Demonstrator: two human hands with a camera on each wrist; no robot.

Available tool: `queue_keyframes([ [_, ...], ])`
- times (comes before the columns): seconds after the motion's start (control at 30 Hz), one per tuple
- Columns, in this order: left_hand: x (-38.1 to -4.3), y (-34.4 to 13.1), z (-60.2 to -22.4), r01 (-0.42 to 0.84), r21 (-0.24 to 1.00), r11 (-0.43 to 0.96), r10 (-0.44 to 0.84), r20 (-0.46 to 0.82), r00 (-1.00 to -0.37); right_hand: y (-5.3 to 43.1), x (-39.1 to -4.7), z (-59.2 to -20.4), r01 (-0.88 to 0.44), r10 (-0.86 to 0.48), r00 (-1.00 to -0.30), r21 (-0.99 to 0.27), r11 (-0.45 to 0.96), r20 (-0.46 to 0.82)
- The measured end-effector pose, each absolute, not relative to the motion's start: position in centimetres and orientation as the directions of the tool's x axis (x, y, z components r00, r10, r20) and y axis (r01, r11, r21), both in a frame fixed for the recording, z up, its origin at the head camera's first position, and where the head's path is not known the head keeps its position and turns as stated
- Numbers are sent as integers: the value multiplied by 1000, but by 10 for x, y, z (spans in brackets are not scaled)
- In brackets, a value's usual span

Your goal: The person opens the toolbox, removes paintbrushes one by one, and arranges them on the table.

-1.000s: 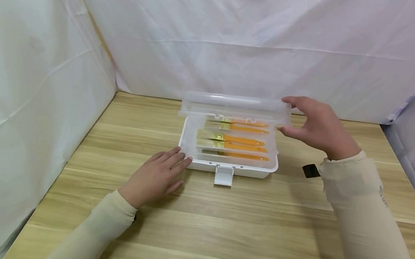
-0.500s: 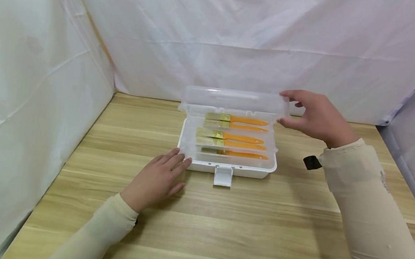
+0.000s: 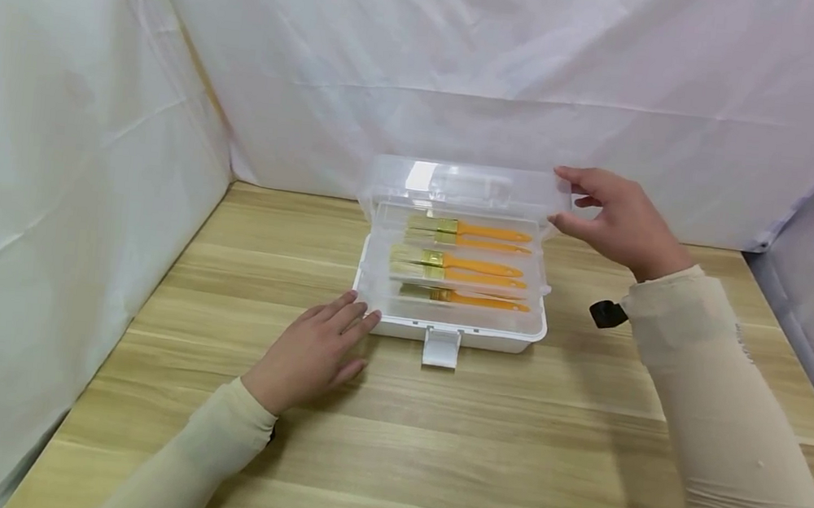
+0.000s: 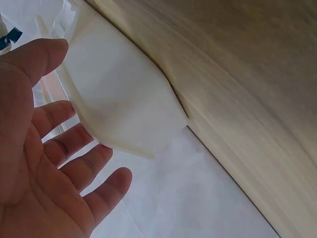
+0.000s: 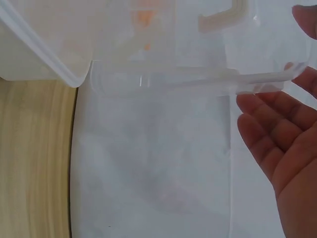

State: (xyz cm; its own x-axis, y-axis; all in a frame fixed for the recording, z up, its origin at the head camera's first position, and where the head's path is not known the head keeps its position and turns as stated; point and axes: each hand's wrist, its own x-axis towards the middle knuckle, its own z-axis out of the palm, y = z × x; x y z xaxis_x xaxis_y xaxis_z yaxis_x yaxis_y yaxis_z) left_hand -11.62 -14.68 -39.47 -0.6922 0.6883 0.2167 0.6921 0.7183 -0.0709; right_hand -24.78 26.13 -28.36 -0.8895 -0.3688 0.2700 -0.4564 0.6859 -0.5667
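Observation:
A white plastic storage box (image 3: 494, 342) stands on the table with its front latch (image 3: 440, 349) hanging down. Inside, several paintbrushes (image 3: 485, 268) with orange handles and pale bristles lie flat in a translucent tray (image 3: 452, 316). My right hand (image 3: 619, 221) holds the right end of the clear lid (image 3: 469, 182), thumb on the near side, with the lid tilted up at the back. In the right wrist view, its fingers touch the lid's rim (image 5: 188, 84). My left hand (image 3: 312, 351) rests its fingertips, nearly straight, on the box's front left corner; the left wrist view shows them along the rim.
The box sits on a wood-grain table (image 3: 389, 440) near its back edge. A white cloth (image 3: 485, 57) hangs close behind it, and another (image 3: 87, 141) hangs on the left. A small black object (image 3: 607, 314) shows beside my right wrist.
My right hand has raised the lid and tilted it further back, so the rear brushes show more fully. My left hand has kept its place at the corner.

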Motion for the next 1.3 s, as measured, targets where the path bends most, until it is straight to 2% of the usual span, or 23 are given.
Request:
queue_keyframes([
  [0.1, -117, -147, -396, 690, -71, 721, 687, 207, -697, 260, -250, -291, -544, -379, -835, -494, 678, 400],
  [0.13, -117, -147, -396, 690, -68, 720, 687, 205, -697, 259, -252, -294, -598, -398, -788, -434, 674, 469],
  [0.2, -118, -147, -397, 691, -65, 720, 687, 204, -697, 258, -254, -299, -699, -456, -651, -244, 672, 607],
  [0.3, -118, -147, -398, 693, -57, 719, 687, 209, -696, 255, -259, -303, -749, -540, -427, 51, 661, 725],
  [0.33, -117, -147, -398, 693, -57, 719, 687, 212, -695, 254, -260, -305, -746, -556, -377, 113, 656, 741],
  [0.4, -117, -146, -398, 693, -50, 719, 685, 221, -694, 253, -262, -306, -743, -572, -338, 161, 650, 747],
  [0.57, -116, -145, -397, 693, -43, 720, 683, 222, -696, 252, -264, -312, -736, -551, -324, 161, 658, 769],
  [0.73, -115, -146, -398, 685, -38, 728, 675, 212, -707, 252, -271, -316, -706, -558, -277, 228, 670, 783],
  [0.83, -114, -147, -399, 682, -31, 731, 671, 212, -710, 252, -276, -318, -695, -563, -283, 239, 678, 777],
  [1.17, -114, -148, -403, 689, -42, 723, 675, 254, -693, 254, -289, -320, -675, -566, -436, 162, 720, 699],
  [1.3, -113, -148, -404, 688, -43, 725, 673, 260, -692, 257, -291, -322, -652, -577, -522, 143, 745, 628],
])
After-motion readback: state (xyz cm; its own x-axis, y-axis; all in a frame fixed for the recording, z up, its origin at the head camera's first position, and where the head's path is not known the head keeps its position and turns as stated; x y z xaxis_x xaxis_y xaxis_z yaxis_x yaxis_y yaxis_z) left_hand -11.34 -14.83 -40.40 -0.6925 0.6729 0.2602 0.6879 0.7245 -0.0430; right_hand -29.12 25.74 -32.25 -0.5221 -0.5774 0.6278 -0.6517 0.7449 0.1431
